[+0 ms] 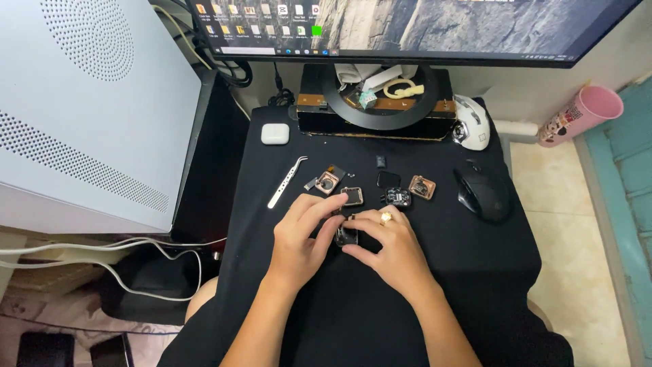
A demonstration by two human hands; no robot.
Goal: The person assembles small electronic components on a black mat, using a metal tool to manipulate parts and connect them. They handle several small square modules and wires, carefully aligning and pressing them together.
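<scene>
My left hand (300,234) and my right hand (387,248) meet over the black cloth (421,272), both pinching one small dark square part (346,236) between their fingertips. A ring sits on a finger of my right hand. Just beyond the hands lie several small square parts: a copper-ringed one (327,182), a frame-like one (352,196), a dark circuit piece (396,197) and a copper-coloured one (422,187). A pair of silver tweezers (286,181) lies to the left of them.
A black mouse (483,193) and a white mouse (471,122) sit at the right. A white earbud case (274,134) lies at the back left. The monitor (407,27) stands on a ring base (380,109). A white computer case (88,109) fills the left; a pink cup (584,114) stands at the right.
</scene>
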